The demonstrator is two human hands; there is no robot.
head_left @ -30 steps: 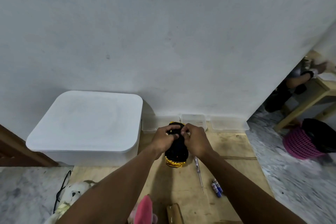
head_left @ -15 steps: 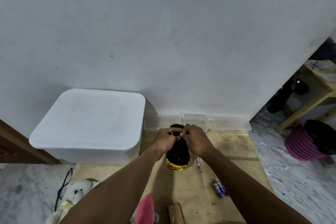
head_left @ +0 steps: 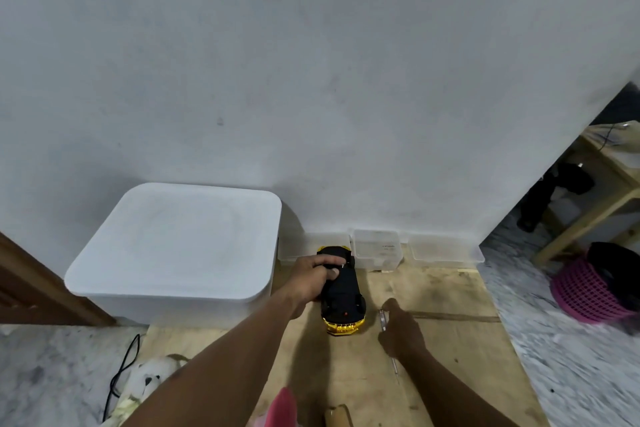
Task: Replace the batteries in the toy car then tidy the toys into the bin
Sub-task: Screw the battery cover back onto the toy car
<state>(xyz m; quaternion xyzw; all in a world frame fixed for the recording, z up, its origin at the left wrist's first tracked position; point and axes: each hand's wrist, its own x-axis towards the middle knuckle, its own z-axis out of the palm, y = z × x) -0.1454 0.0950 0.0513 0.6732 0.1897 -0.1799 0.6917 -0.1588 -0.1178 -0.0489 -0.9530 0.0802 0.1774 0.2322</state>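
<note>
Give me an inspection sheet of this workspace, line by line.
Surface: bare wooden board on a marbled floor.
Job's things: toy car upside down on the board; white bin beside it, lid on; screwdriver lying on the board.
Clutter: plush toy, pink toy, clear tubs along the wall.
Hands: left hand gripping the car; right hand over the screwdriver, grip unclear.
Cables: black cable on the floor.
Surroundings: pink basket, wooden table.

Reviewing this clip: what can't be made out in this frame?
- Head view: right hand covers the screwdriver handle; grip unclear.
- Left hand hides part of the toy car underside; battery cover state unknown.
- White bin: lid hides contents.
- Pink toy: cut off by bottom edge.
</note>
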